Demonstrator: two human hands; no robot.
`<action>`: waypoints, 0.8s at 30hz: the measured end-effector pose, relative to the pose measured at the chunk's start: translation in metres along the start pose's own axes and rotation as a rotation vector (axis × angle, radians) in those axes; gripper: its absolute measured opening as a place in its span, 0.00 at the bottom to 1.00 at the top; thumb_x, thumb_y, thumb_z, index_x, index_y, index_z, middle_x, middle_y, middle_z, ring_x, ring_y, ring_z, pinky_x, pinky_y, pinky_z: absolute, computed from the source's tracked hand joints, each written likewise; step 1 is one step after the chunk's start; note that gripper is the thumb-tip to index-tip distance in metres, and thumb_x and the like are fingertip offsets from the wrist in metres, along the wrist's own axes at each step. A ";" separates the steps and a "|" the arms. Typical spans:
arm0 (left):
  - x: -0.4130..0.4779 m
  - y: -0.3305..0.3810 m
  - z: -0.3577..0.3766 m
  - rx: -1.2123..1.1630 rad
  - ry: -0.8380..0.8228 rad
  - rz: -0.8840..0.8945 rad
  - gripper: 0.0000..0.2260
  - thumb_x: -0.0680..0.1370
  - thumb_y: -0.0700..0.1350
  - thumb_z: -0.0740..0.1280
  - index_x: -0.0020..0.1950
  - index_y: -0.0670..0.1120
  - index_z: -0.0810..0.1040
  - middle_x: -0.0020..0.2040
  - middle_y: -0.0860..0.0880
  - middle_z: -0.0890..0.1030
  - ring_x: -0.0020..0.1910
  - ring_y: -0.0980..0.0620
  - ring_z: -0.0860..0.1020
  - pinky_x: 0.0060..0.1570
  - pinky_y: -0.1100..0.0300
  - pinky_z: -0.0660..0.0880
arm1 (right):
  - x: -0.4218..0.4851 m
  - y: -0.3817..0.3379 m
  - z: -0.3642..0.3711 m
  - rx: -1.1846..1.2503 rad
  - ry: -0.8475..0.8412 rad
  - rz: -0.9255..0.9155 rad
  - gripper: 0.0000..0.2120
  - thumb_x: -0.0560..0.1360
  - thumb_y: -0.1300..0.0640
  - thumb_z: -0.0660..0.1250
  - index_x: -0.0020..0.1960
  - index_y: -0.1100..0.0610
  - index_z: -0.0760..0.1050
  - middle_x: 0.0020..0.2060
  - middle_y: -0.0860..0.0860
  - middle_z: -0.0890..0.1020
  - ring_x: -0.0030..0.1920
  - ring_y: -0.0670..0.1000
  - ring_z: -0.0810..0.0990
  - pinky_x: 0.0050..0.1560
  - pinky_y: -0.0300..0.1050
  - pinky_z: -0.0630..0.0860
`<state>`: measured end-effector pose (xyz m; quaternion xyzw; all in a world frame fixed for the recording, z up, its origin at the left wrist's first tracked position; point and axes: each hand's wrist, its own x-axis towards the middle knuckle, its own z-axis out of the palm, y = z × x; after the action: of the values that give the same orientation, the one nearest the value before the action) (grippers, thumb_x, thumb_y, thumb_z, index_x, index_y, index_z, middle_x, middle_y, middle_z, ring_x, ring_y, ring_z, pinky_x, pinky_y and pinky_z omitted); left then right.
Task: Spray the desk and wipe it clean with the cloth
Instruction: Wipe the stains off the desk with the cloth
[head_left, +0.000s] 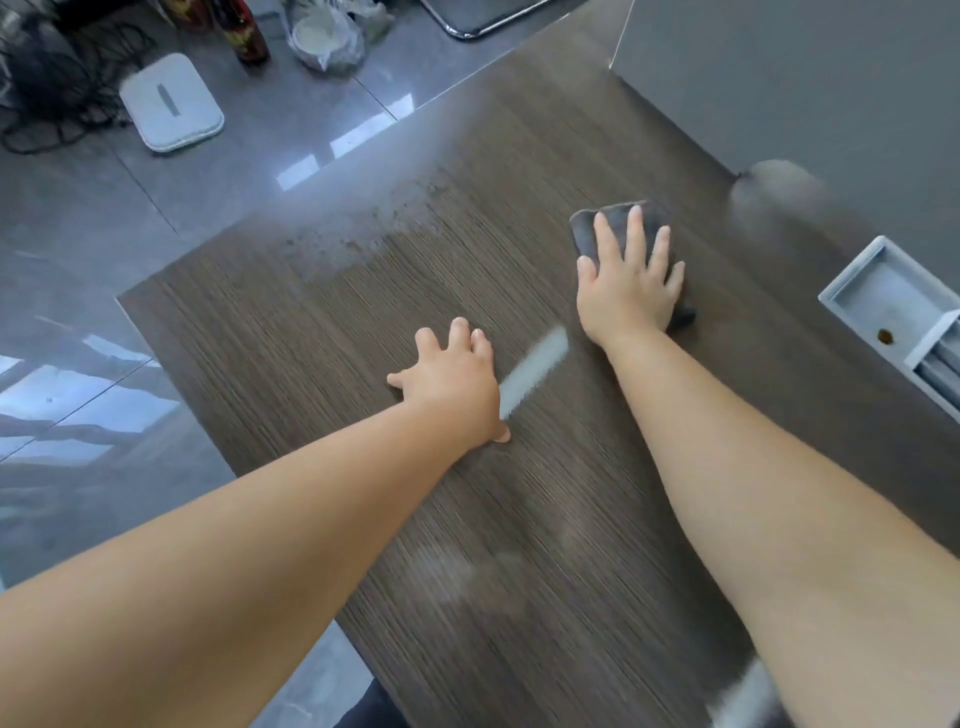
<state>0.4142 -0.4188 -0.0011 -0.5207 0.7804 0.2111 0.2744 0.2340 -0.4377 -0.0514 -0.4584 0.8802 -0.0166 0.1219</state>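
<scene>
Desk (519, 519), cloth (584, 234), recessed tray (883, 296) rightward.

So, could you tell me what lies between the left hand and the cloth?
Head view: only bare desk between left hand and cloth, bearing one pale streak.

Glossy grey floor tiles (93, 218) mirror bright light in pale patches. On them lie a flat white device (171, 102), a tangle of black cables (57, 78), a dark bottle (249, 36) and a crumpled plastic bag (327, 36) holding something white. A chrome chair base (467, 23) curves at the top. A plain grey partition (805, 78) rises on the right.
</scene>
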 end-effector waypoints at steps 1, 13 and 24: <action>0.001 0.000 -0.001 0.000 -0.002 0.002 0.50 0.67 0.62 0.72 0.77 0.47 0.45 0.74 0.49 0.48 0.70 0.39 0.52 0.60 0.38 0.70 | -0.021 -0.002 0.006 0.006 0.027 -0.009 0.25 0.82 0.45 0.47 0.77 0.44 0.47 0.78 0.50 0.44 0.76 0.59 0.42 0.73 0.62 0.45; -0.003 0.007 -0.007 0.082 0.015 0.008 0.44 0.67 0.60 0.73 0.74 0.45 0.53 0.70 0.48 0.57 0.68 0.41 0.58 0.61 0.41 0.69 | 0.022 0.005 -0.004 0.010 0.010 -0.051 0.24 0.82 0.44 0.47 0.77 0.43 0.48 0.78 0.48 0.45 0.77 0.57 0.43 0.74 0.61 0.45; -0.007 0.051 0.006 0.177 0.023 0.140 0.52 0.65 0.65 0.72 0.76 0.42 0.46 0.73 0.45 0.52 0.72 0.40 0.53 0.63 0.42 0.69 | -0.047 0.026 0.010 -0.063 0.030 -0.230 0.25 0.81 0.45 0.49 0.77 0.44 0.51 0.78 0.50 0.48 0.77 0.59 0.46 0.73 0.62 0.46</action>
<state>0.3702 -0.3917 0.0013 -0.4409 0.8335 0.1541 0.2951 0.2414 -0.3836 -0.0549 -0.5597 0.8236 -0.0098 0.0914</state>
